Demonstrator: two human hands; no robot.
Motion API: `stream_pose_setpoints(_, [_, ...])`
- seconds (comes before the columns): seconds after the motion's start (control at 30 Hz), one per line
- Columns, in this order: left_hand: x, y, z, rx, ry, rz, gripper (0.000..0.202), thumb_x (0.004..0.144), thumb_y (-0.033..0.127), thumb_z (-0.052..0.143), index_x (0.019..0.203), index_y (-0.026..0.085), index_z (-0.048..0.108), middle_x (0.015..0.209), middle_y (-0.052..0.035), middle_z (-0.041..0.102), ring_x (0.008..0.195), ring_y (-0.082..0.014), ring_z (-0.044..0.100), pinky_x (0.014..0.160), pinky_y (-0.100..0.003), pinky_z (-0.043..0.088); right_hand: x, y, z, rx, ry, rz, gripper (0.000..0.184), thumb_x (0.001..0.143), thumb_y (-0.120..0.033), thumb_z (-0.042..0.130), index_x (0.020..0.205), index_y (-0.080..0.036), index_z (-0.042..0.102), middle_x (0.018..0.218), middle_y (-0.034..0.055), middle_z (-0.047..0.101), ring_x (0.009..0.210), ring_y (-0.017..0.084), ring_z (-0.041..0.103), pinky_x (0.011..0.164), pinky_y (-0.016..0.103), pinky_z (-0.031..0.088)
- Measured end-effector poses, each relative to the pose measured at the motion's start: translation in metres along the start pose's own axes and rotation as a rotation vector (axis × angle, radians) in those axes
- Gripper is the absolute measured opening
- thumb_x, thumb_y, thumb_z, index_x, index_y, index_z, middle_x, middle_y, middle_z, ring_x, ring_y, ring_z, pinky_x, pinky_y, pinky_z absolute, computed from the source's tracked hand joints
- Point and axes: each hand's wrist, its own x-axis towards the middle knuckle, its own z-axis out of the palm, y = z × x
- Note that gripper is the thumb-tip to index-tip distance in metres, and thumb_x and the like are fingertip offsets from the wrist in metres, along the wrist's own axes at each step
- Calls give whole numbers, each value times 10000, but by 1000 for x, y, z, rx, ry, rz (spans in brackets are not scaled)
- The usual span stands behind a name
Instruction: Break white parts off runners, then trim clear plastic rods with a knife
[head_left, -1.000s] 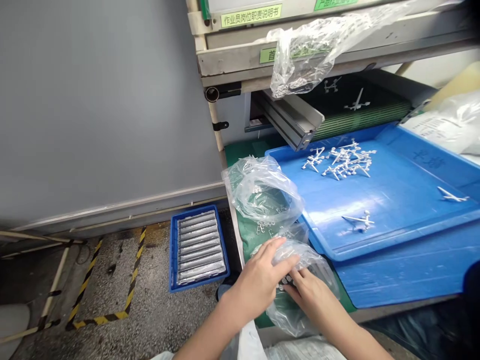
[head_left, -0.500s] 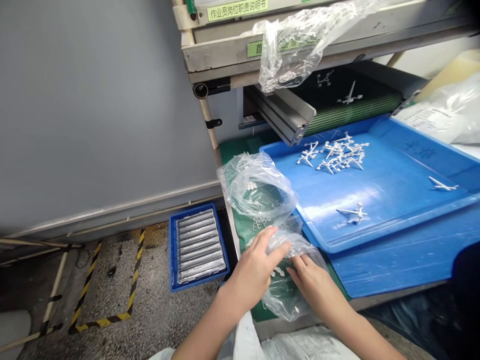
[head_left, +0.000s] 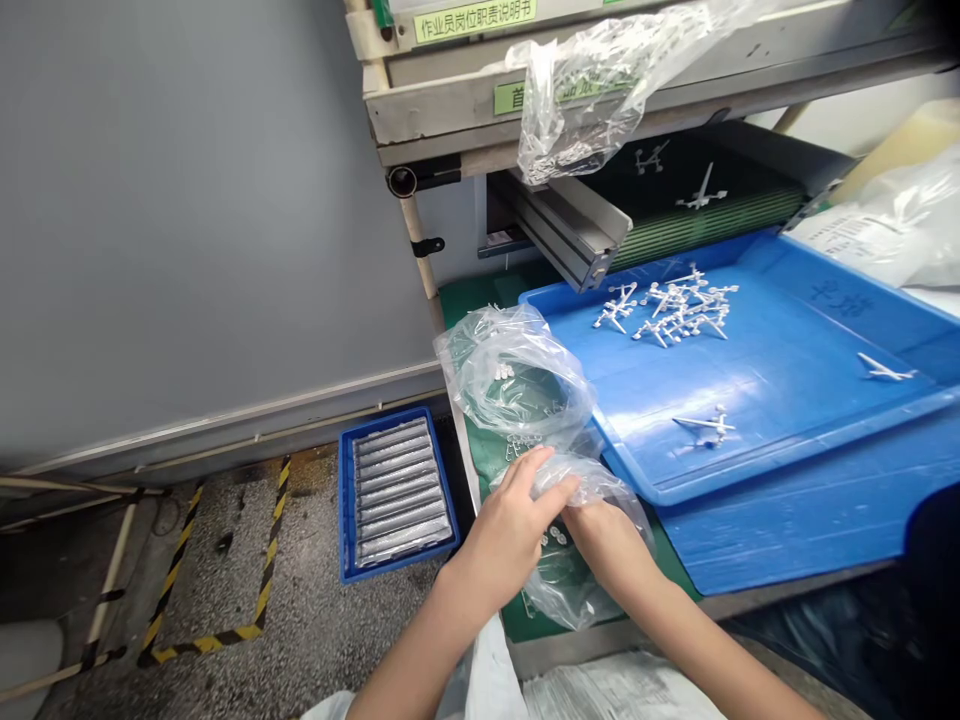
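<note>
My left hand (head_left: 512, 530) lies on top of a clear plastic bag (head_left: 592, 580) at the near edge of the green mat (head_left: 487, 455), its fingers curled onto the film and pinching it. My right hand (head_left: 604, 540) is pushed into the same bag from the right, and its fingers are hidden behind the film and my left hand. Small white parts (head_left: 555, 536) show inside the bag between the two hands. A second, open clear bag (head_left: 517, 385) with a few white parts in it sits just beyond.
A big blue tray (head_left: 787, 340) to the right holds a heap of white moulded sprues (head_left: 671, 305) and a few loose ones. A green conveyor (head_left: 705, 225) feeds it under a metal rack. On the floor stands a small blue crate (head_left: 395, 490) of silver bars.
The view shifted so the bench sits lower left. My right hand has slid further left into the bag, under my left hand, which stays on top of it.
</note>
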Motion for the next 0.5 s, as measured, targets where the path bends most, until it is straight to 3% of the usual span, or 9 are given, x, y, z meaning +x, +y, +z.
stream_pose_setpoints(0.27, [1, -1, -1, 6, -7, -11, 652, 692, -123, 308, 1243, 197, 444, 1355, -135, 321, 1292, -242, 292, 1031, -403, 352, -3, 0, -4, -26, 4, 8, 119, 881, -188, 524, 937, -111, 596, 742, -10, 640, 602, 99, 617, 560, 252, 518])
stream_pose_setpoints(0.4, [1, -1, -1, 11, -11, -14, 658, 673, -129, 313, 1240, 174, 456, 1351, -149, 323, 1291, -247, 293, 1040, -388, 341, 0, -2, -8, 8, 67, -59, 148, 832, -69, 530, 957, -105, 599, 853, 56, 667, 704, 144, 634, 621, 273, 513])
stream_pose_setpoints(0.5, [0, -1, 0, 5, -10, -15, 655, 679, -126, 317, 1245, 173, 456, 1353, -148, 324, 1294, -246, 291, 1043, -385, 338, 2, -5, -8, 27, 107, -85, 123, 824, -83, 539, 918, -107, 615, 863, 89, 669, 753, 178, 633, 639, 288, 508])
